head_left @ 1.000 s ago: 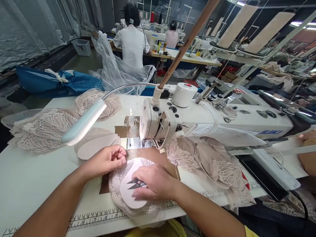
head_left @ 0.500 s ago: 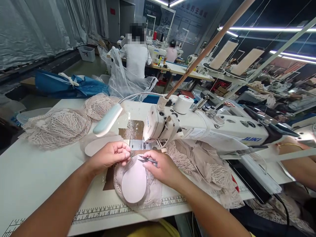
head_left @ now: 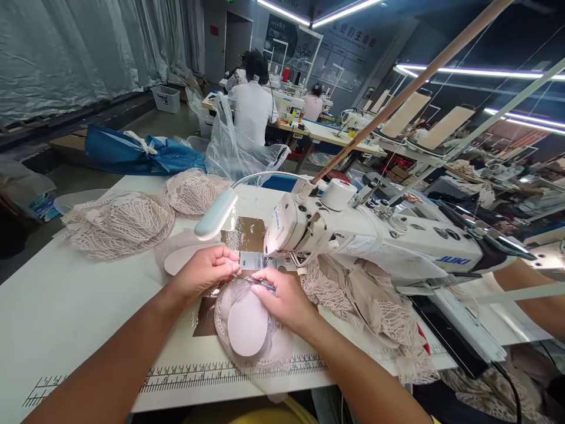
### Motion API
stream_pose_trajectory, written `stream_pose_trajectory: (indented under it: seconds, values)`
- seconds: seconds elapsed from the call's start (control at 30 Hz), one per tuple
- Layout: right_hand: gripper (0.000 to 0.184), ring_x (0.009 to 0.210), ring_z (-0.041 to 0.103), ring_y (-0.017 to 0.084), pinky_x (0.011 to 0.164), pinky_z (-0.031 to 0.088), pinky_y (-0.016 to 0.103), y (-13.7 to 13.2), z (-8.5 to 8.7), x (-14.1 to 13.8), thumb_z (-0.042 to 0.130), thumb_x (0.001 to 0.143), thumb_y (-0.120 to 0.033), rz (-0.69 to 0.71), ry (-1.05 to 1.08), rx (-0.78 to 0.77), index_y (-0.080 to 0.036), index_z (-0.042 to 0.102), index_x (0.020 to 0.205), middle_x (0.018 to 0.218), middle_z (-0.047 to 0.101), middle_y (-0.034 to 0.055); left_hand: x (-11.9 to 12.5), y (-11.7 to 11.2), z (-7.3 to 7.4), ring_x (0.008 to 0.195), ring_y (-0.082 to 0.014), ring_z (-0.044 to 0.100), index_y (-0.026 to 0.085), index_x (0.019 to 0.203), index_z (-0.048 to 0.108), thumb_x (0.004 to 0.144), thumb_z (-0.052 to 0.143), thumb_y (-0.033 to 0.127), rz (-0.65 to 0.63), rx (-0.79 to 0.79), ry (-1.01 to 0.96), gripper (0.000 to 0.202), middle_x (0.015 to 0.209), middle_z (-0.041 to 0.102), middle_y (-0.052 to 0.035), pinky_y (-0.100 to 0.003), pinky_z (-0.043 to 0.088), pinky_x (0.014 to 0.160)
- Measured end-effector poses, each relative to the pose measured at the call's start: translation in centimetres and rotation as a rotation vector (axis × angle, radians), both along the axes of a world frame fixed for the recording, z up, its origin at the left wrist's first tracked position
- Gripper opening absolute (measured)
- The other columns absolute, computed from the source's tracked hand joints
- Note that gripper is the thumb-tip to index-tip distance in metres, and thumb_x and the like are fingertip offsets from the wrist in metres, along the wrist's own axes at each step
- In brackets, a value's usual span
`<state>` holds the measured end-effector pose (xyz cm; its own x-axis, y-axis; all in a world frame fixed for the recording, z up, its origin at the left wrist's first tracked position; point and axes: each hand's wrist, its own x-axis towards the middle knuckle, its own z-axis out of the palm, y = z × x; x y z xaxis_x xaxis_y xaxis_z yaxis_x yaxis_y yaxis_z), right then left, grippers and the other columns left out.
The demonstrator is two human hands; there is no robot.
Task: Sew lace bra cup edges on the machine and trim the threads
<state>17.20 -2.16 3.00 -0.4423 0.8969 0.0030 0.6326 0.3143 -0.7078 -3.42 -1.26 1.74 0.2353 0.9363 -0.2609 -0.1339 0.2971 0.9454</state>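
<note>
My right hand (head_left: 283,295) is wrapped round small dark thread snips (head_left: 265,285), their tips pointing left toward my other fingertips. My left hand (head_left: 210,270) is closed in a pinch just left of the snips; what it pinches is too small to make out. Below both hands lies a beige lace piece (head_left: 223,321) with a smooth pale oval pad (head_left: 248,327) on top. It rests on the table in front of the sewing machine (head_left: 291,227), near the metal needle plate (head_left: 251,261).
Lace cups (head_left: 128,221) are piled on the left of the white table (head_left: 110,312). More lace fabric (head_left: 379,300) lies under the machine arm at right. A pale lamp (head_left: 216,215) hangs over the work. A ruler strip (head_left: 198,377) runs along the front edge. A co-worker (head_left: 253,109) sits ahead.
The snips have moved up to my left fingertips, and their blades look closer together. My hands are nearer each other. The whole view has shifted slightly.
</note>
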Motion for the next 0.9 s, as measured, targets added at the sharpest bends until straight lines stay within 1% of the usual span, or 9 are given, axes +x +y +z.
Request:
stream_pose_trajectory:
  seconds: [0.13,0.27,0.43,0.53,0.6,0.67,0.73,0.8,0.9]
  values:
    - [0.020,0.079,0.063,0.017,0.067,0.045,0.028,-0.2,0.1,-1.1,0.059,0.085,-0.030,0.035,0.018,-0.026,-0.022,0.066,0.101,0.102,0.071,0.0019,-0.1,-0.1,-0.3,0.071,-0.0142,0.061,0.016,0.088,0.058,0.068,0.075,0.036,0.038,0.013,0.002,0.033,0.073,0.066,-0.0016,-0.028,0.045,0.071]
    - [0.016,0.078,0.063,0.018,0.069,0.045,0.028,0.1,-0.8,-2.5,0.057,0.086,-0.028,0.070,0.032,0.034,-0.021,0.066,0.098,0.096,0.071,0.0018,0.3,0.0,-0.3,0.074,-0.0157,0.062,0.016,0.088,0.058,0.068,0.074,0.038,0.048,0.054,0.017,0.034,0.076,0.066,-0.0023,-0.029,0.045,0.072]
    - [0.017,0.088,0.062,0.018,0.078,0.044,0.029,0.3,-1.8,-1.8,0.053,0.089,-0.024,0.063,0.053,0.096,-0.021,0.063,0.103,0.097,0.069,0.0021,-0.7,-0.2,0.9,0.080,-0.0168,0.058,0.018,0.087,0.061,0.073,0.069,0.043,0.118,0.168,0.111,0.030,0.081,0.064,-0.0015,-0.027,0.042,0.072]
    - [0.028,0.092,0.059,0.021,0.079,0.044,0.031,0.1,-2.2,0.3,0.062,0.083,-0.026,0.052,-0.020,0.112,-0.021,0.059,0.110,0.100,0.065,0.0040,-2.3,-2.1,1.2,0.061,-0.0136,0.048,0.018,0.067,0.057,0.079,0.062,0.048,0.121,0.225,0.448,0.033,0.064,0.054,0.0027,-0.024,0.034,0.057]
    - [0.033,0.092,0.057,0.022,0.076,0.044,0.032,-0.4,-2.6,1.7,0.065,0.079,-0.029,0.092,-0.080,0.075,-0.021,0.058,0.111,0.101,0.062,0.0051,-2.9,-3.7,0.6,0.050,-0.0124,0.039,0.018,0.055,0.049,0.082,0.054,0.054,-0.001,0.175,0.745,0.045,0.053,0.044,0.0038,-0.024,0.026,0.050]
    - [0.031,0.090,0.057,0.022,0.075,0.044,0.032,-1.3,-3.1,2.7,0.063,0.080,-0.028,0.127,-0.119,0.036,-0.021,0.059,0.110,0.102,0.061,0.0056,-2.6,-5.0,-0.4,0.049,-0.0131,0.040,0.018,0.057,0.050,0.082,0.052,0.055,-0.149,0.120,0.838,0.044,0.052,0.046,0.0032,-0.024,0.023,0.048]
    - [0.026,0.087,0.057,0.021,0.075,0.044,0.031,-2.5,-3.4,3.2,0.060,0.081,-0.021,0.148,-0.120,0.014,-0.021,0.060,0.107,0.100,0.061,0.0056,-1.7,-5.7,-1.5,0.052,-0.0138,0.043,0.018,0.061,0.052,0.083,0.052,0.050,-0.211,0.133,0.823,0.038,0.055,0.050,0.0024,-0.023,0.024,0.049]
    - [0.027,0.086,0.057,0.020,0.075,0.044,0.029,-3.8,-3.6,3.3,0.058,0.078,-0.014,0.179,-0.094,-0.004,-0.021,0.061,0.104,0.098,0.061,0.0049,-0.7,-5.7,-1.9,0.055,-0.0133,0.042,0.018,0.065,0.053,0.083,0.052,0.044,-0.201,0.165,0.745,0.032,0.057,0.049,0.0029,-0.022,0.025,0.050]
    - [0.030,0.086,0.057,0.019,0.074,0.044,0.027,-5.2,-3.5,3.7,0.058,0.075,-0.011,0.238,-0.037,-0.045,-0.021,0.062,0.102,0.095,0.061,0.0041,0.3,-5.2,-1.6,0.055,-0.0114,0.041,0.018,0.073,0.053,0.082,0.056,0.044,-0.202,0.057,0.461,0.028,0.062,0.050,0.0037,-0.021,0.028,0.050]
